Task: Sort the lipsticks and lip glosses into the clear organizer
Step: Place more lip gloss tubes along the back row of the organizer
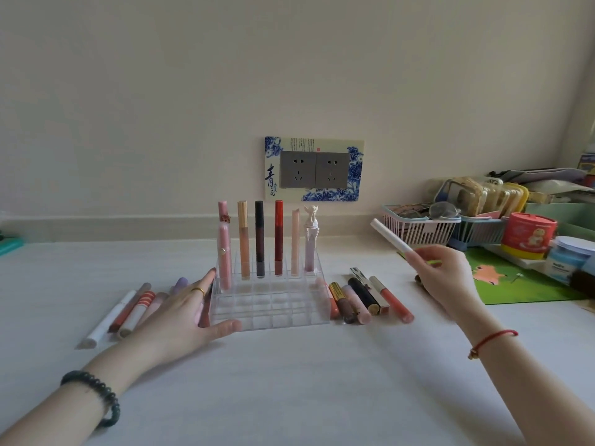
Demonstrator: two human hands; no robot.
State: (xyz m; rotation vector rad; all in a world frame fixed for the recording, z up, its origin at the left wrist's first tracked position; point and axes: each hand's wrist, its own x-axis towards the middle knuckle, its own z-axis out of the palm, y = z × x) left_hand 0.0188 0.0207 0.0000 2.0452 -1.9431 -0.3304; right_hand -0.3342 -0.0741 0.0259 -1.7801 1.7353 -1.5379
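Right grip (447, 278) pinches white tube (389, 235) aloft | left grip (183, 313) flat, fingers straight, touching organizer (273, 320)

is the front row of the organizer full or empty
Empty. The six tubes stand upright toward the back of the organizer; the front cells show only clear plastic.

White tube (389, 235), clear organizer (270, 313), blue-and-white floral socket plate (273, 149) (grey sockets (297, 169))
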